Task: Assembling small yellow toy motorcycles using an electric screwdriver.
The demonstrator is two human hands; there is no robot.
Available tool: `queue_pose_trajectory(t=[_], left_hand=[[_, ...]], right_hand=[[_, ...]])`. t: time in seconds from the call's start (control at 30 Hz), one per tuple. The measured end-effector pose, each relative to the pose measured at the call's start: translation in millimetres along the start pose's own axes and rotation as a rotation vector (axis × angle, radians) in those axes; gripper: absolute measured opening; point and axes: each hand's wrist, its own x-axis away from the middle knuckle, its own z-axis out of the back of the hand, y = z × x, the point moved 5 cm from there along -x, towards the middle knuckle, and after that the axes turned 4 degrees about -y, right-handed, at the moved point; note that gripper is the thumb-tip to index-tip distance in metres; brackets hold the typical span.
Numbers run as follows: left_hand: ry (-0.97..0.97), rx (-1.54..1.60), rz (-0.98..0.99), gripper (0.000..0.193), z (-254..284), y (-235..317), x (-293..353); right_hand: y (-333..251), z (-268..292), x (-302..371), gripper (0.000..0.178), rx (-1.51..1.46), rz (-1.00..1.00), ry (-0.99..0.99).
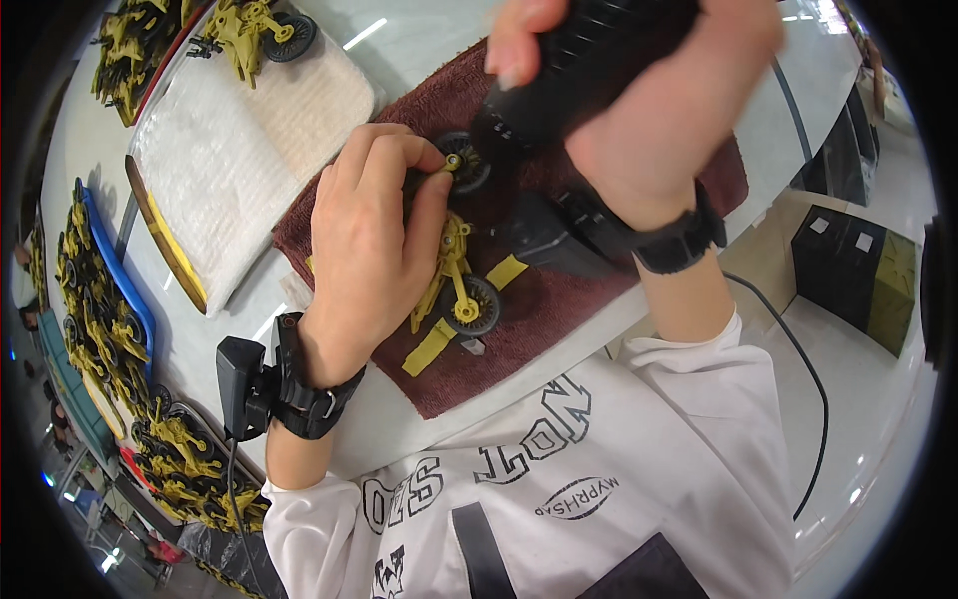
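I am watching from the head camera, working down from the biggest things.

White table (419,40), filling the frame's middle and upper part. Nothing risky there by itself.

Dark red towel (619,299), lying at centre and carrying the work. It is soft and looks loose on the table; I judge a hard push could be making it creep and taking the toy with it.

White cloth pad (249,150), upper left, with one more yellow toy sitting at its top edge.

Blue tray (85,205) at the left edge, holding finished-looking yellow pieces, well apart from the hands.

Right hand (659,100), top centre, wrapping closed around a black power screwdriver (589,70), whose nose is pointing down at the upper wheel (465,162). The tip itself is hidden, so I cannot tell if it is seated.

Left hand (369,250), centre, with thumb and forefinger pinching the yellow hub of that upper wheel, other fingers curling over the body.

Yellow toy cannon (454,275), lying on the towel at centre, black wheels above and below.

Risks as I am judging them:
- The pinching fingers are sitting right beside the driver's nose; a slip off the screw could be striking them.
- A tilted driver could be chewing the screw head or cracking the thin yellow plastic.
- Too much torque could be splitting the hub.
- The black cord (813,369) trailing at right could be snagging and tugging the tool.
- A small grey bit (473,346) near the lower wheel could be rolling off the towel.
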Motion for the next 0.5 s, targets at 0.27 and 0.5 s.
queue_pose_trajectory(t=[0.27,0.5], left_hand=[[-0.103,0.226,0.102,0.013,3,-2,1],[-0.118,0.424,0.173,0.010,4,-8,7]], right_hand=[[-5,13,9,0.056,0.111,0.207,-0.080],[-7,15,9,0.053,0.167,0.168,-0.124]])
